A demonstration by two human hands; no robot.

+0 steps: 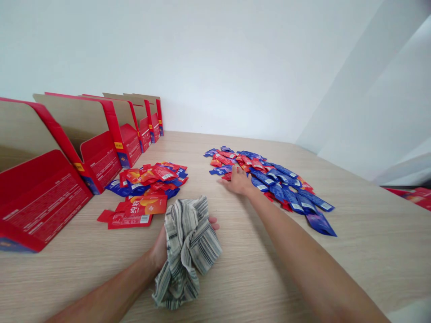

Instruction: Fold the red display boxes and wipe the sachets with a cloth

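A crumpled grey-and-white striped cloth (pixel 188 251) lies in my left hand (pixel 160 246). It covers most of the palm, and only the fingertips show past its right side. My right hand (pixel 237 181) reaches out to the near-left edge of a spread pile of red and blue sachets (pixel 278 192). Its fingers are apart, touching or just over a red sachet (pixel 227 176) there. Left of centre, beyond the cloth, sits a smaller heap of mostly red sachets (pixel 158 175), with a flat red packet (pixel 148 206) at its near side.
Several open red cardboard boxes (pixel 101 157) stand in a row along the left, their tall brown-lined backs upright. A pale wall (pixel 215 67) closes off the far side of the light wooden table (pixel 188 146). Blurred red items (pixel 417 196) show beyond the right table edge.
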